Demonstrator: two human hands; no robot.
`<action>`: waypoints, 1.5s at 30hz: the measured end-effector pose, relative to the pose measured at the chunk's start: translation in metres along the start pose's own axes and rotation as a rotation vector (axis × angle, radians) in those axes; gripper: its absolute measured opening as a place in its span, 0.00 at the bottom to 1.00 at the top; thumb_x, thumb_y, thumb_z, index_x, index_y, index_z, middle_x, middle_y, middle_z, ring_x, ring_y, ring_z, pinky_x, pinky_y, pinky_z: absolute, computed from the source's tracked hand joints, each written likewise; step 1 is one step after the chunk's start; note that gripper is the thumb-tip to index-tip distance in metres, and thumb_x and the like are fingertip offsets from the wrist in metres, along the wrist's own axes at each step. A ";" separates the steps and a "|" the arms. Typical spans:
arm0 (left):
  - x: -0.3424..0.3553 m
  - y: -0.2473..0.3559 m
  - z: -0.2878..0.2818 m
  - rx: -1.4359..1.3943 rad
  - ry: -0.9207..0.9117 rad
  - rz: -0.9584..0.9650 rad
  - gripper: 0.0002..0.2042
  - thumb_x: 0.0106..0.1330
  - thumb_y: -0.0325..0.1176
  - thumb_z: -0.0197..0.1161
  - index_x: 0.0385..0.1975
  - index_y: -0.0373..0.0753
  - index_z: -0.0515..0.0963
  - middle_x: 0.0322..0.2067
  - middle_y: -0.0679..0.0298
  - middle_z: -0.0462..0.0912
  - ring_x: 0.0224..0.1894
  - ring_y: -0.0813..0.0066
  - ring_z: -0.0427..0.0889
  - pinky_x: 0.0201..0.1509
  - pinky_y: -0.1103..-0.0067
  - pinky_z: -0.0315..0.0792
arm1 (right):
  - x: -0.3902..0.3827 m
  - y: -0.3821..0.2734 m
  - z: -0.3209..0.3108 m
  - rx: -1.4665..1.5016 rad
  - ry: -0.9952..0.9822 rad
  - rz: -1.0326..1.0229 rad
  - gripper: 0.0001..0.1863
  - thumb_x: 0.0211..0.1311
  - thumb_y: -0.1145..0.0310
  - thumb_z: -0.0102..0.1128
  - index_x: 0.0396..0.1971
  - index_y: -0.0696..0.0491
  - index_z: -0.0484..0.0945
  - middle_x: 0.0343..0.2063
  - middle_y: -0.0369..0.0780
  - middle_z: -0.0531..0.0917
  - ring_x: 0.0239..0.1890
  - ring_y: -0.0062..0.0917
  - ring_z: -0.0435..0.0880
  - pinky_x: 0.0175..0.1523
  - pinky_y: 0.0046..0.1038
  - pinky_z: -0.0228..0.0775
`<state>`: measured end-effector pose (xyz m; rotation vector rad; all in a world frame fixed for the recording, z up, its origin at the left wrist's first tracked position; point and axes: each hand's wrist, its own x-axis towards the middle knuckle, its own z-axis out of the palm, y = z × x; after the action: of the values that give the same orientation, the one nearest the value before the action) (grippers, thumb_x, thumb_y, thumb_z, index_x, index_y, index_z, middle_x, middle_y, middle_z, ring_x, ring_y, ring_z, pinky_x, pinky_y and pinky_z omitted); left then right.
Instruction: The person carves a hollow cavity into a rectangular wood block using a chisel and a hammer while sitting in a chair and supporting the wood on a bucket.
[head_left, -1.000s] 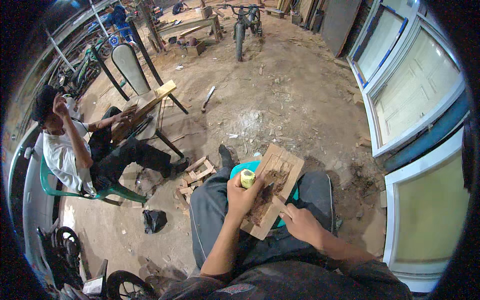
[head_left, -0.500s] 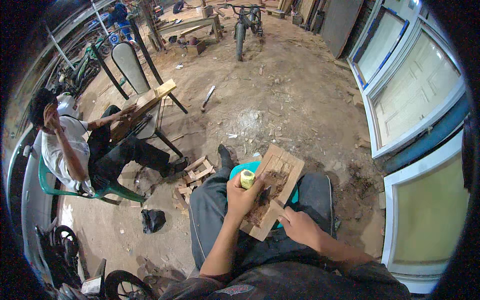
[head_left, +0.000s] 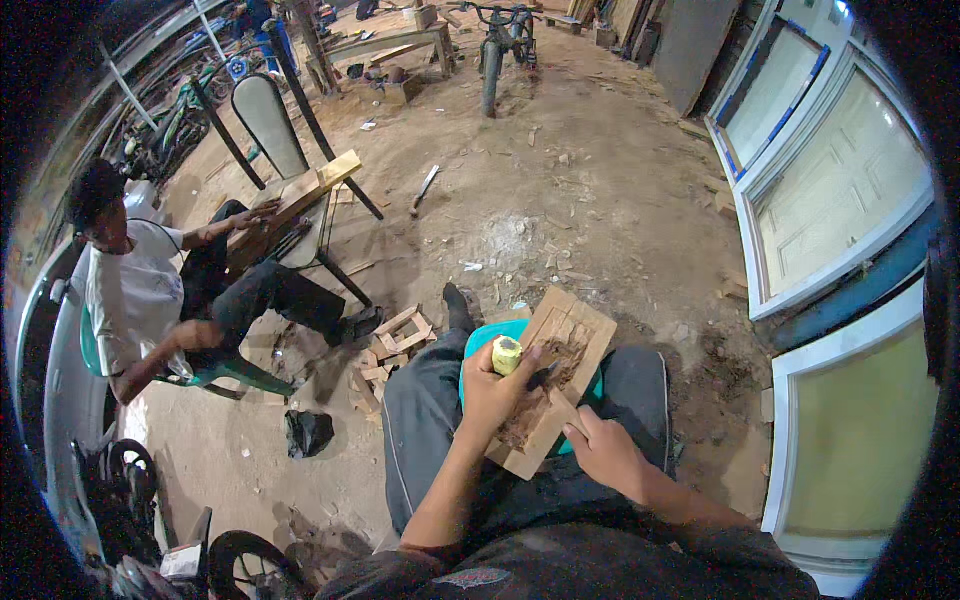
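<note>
A rectangular wooden board (head_left: 588, 325) rests tilted across my lap, its middle hollowed out, rough and brown with shavings. My left hand (head_left: 492, 398) is wrapped round a tool with a thick yellow-green handle (head_left: 507, 355), which looks like a chisel; its dark blade points down into the hollow and is partly hidden by the fingers. At the board's right edge, my right hand (head_left: 608, 452) is closed on a light wooden stick (head_left: 566, 410) reaching over the board. The stick's far end is hard to make out.
A teal stool (head_left: 480, 338) shows between my legs. Wood offcuts (head_left: 402, 335) and a black plastic bag (head_left: 308, 433) lie to the left. A co-worker (head_left: 135, 275) sits beside a chair (head_left: 270, 125) bearing timber. A knife-like tool (head_left: 425, 190), a bicycle (head_left: 492, 60) and white-framed panels (head_left: 850, 440) surround me.
The view has shifted slightly. The co-worker's raised hand has come down from the head towards the lap. Both my hands keep their grips, with little movement over the board.
</note>
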<state>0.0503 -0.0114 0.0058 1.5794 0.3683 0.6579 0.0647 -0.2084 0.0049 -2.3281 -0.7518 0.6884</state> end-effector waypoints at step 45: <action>-0.002 0.000 -0.005 -0.017 -0.048 -0.056 0.10 0.58 0.32 0.69 0.24 0.35 0.75 0.20 0.74 0.76 0.23 0.90 0.69 0.26 0.84 0.65 | 0.001 -0.003 0.002 0.006 0.015 0.018 0.14 0.65 0.62 0.52 0.32 0.59 0.65 0.21 0.59 0.76 0.29 0.58 0.76 0.32 0.52 0.65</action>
<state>0.0457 -0.0087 0.0059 1.5605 0.3694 0.5775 0.0632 -0.2046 0.0054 -2.3346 -0.7212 0.6793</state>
